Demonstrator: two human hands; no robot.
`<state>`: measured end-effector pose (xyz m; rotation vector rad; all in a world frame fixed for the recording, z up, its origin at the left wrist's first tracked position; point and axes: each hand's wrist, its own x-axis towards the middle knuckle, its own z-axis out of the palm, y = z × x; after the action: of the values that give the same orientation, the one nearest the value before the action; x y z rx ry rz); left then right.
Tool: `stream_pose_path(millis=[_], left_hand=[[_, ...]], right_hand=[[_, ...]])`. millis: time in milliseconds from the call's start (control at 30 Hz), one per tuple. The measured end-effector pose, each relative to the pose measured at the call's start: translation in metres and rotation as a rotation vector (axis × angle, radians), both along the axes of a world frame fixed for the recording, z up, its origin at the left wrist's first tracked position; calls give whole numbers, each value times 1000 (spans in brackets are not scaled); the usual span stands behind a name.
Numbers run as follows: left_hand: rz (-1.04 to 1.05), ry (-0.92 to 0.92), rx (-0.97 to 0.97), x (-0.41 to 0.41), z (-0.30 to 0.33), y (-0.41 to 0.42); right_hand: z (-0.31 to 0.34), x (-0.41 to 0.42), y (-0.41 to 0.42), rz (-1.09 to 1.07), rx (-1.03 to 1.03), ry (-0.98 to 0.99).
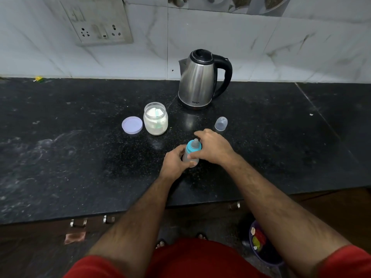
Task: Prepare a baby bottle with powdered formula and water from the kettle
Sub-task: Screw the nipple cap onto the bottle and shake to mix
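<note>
A small baby bottle (190, 157) with a blue collar and grey teat (194, 145) stands on the black counter (80, 153). My left hand (173, 163) grips the bottle's body from the left. My right hand (212, 148) holds the blue collar, thumb in front and fingers curled behind it. An open clear jar of white formula powder (155, 122), with a scoop inside, stands behind to the left. Its lilac lid (132, 125) lies beside it. A steel kettle (198, 81) with a black handle stands at the back.
A clear bottle cap (221, 123) sits right of the hands. A wall socket panel (100, 27) is on the tiled wall at the back left. The counter's front edge runs below my forearms, with a bin (261, 243) on the floor.
</note>
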<state>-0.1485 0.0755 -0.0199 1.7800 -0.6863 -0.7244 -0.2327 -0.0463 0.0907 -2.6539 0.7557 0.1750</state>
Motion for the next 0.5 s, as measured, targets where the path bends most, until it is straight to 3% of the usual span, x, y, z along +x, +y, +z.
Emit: stream_pose_path(millis=[233,333,500], left_hand=[[-1,-5,14,1,-1,0],[-5,-14,20,1,-2,0],[-12,-24,25,1,0,1]], right_hand=[[6,-5,-19,128,237,-29],[1,-2,-16,102,156,-47],[-6,0,-4,7,-154,1]])
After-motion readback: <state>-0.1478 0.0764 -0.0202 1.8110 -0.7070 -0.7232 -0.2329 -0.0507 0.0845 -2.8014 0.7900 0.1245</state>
